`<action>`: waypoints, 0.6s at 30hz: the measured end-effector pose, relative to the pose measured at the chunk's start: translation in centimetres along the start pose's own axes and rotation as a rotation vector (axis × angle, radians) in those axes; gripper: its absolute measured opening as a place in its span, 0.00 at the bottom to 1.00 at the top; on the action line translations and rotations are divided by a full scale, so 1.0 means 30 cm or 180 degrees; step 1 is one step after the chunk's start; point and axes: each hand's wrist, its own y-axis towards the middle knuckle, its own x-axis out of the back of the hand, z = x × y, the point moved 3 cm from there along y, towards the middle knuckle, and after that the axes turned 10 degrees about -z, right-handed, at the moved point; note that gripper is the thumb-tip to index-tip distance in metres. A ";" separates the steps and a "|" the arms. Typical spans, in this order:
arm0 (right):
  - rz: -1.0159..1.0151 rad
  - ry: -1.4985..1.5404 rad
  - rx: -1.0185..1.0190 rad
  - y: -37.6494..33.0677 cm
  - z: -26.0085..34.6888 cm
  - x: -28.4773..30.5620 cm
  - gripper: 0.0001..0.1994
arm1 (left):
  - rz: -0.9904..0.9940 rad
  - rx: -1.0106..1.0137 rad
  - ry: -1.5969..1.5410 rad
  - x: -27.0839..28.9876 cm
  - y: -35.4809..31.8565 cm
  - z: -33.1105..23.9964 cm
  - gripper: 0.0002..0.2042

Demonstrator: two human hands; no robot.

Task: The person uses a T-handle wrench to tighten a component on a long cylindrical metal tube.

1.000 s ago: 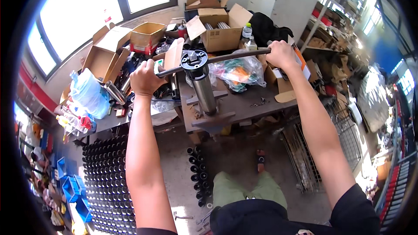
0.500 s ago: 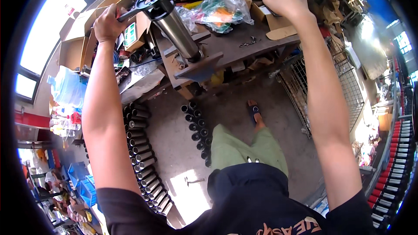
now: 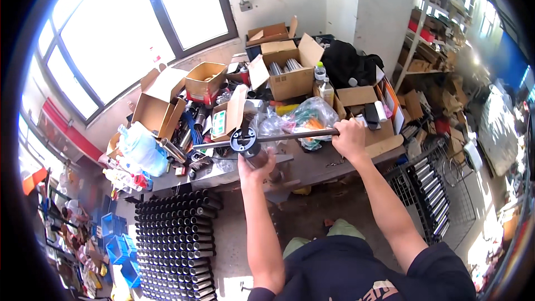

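Cylinder (image 3: 257,159) is sitting at the front edge of the workbench (image 3: 316,163), its dark ring-shaped cap (image 3: 243,140) facing up toward the camera; the lower end is hiding behind the hand, so cannot tell what is supporting it. Left hand (image 3: 254,173) is wrapping around the cylinder just below the cap, thumb and fingers on opposite sides. Long dark bar (image 3: 304,135) is running sideways at the cap and sticking out on both sides; cannot tell exactly how it is fitting there. Right hand (image 3: 350,138) is clenching the bar's right end, fist closed. Behind the bar, a clear plastic bag (image 3: 315,112) with orange and green contents is lying on the bench. Farther back, an open cardboard box (image 3: 292,83) is holding metal tubes, with a green-capped bottle (image 3: 320,72) standing just beside it. Left on the floor, rows of dark tubes (image 3: 175,239) are standing packed together, blue crates (image 3: 118,248) sitting near them. Right side, a wire cart (image 3: 405,194) is carrying more tubes.
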 end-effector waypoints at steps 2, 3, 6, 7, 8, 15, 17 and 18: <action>-0.0102 0.0049 0.0170 0.025 -0.055 -0.018 0.09 | -0.0528 -0.0237 -0.0273 -0.066 0.016 -0.078 0.21; -0.0125 0.0010 0.0208 0.026 -0.153 -0.040 0.10 | -0.0379 -0.0407 -0.0364 -0.063 0.042 -0.098 0.19; -0.0188 -0.0051 0.0055 -0.094 -0.651 -0.086 0.15 | 0.0332 -0.0797 -0.0247 -0.060 0.011 0.020 0.18; 0.0154 -0.0266 -0.0407 -0.202 -0.843 -0.109 0.17 | 0.0613 -0.0941 -0.0178 -0.052 -0.034 0.077 0.18; -0.0024 -0.0171 -0.0253 -0.311 -0.930 -0.064 0.17 | 0.0724 -0.1390 0.0041 -0.042 -0.192 0.237 0.14; 0.2207 -0.0003 -0.2014 -1.065 -0.818 -0.102 0.20 | 0.2446 -0.1263 0.1102 0.092 -0.366 0.516 0.37; 0.2875 -0.0063 -0.2253 -1.098 -0.686 -0.192 0.22 | 0.2362 -0.1578 0.1410 0.059 -0.379 0.532 0.37; 0.3061 -0.0021 -0.2341 -1.113 -0.636 -0.243 0.21 | 0.2244 -0.1855 0.1592 0.046 -0.396 0.540 0.38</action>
